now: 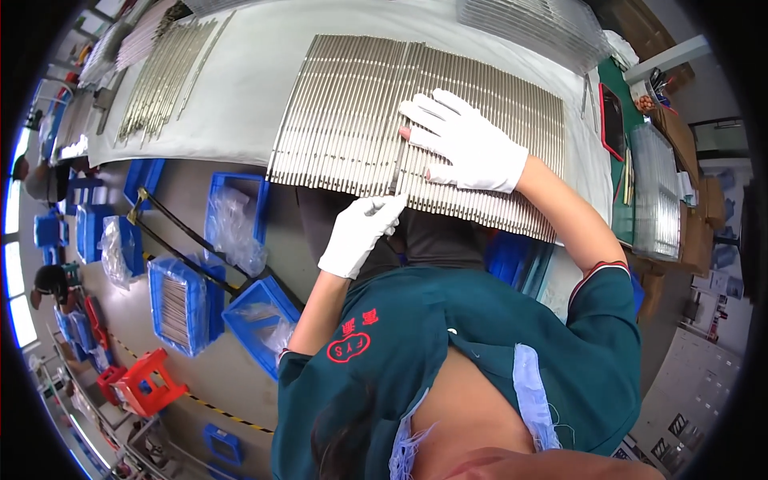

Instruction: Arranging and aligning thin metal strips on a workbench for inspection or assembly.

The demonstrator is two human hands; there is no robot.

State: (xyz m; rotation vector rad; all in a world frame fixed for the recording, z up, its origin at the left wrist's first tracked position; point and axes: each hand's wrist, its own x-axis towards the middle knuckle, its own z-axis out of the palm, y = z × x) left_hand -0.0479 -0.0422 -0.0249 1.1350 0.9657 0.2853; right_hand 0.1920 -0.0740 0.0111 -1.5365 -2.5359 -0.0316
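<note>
A wide row of slim silvery metal rods (pixel 344 112) lies side by side on the white-covered table in front of me. A seam runs through the row near its middle, with a dark gap at the near end. My left hand (pixel 362 234), in a white glove, is closed at the near table edge, its thumb and fingertips pinched at the end of a rod by that gap. The glove hides part of the grip. Spread flat over the rods right of the seam is my right hand (pixel 464 142), also white-gloved, with bare tips showing on some fingers.
More loose rods (pixel 164 80) lie at the table's left. Clear plastic trays (pixel 536 28) stand at the back right, and a red-edged phone-like device (pixel 612 120) rests on a green surface. Blue crates (pixel 260 316), a black-handled cart and red stools (pixel 152 382) occupy the floor at left.
</note>
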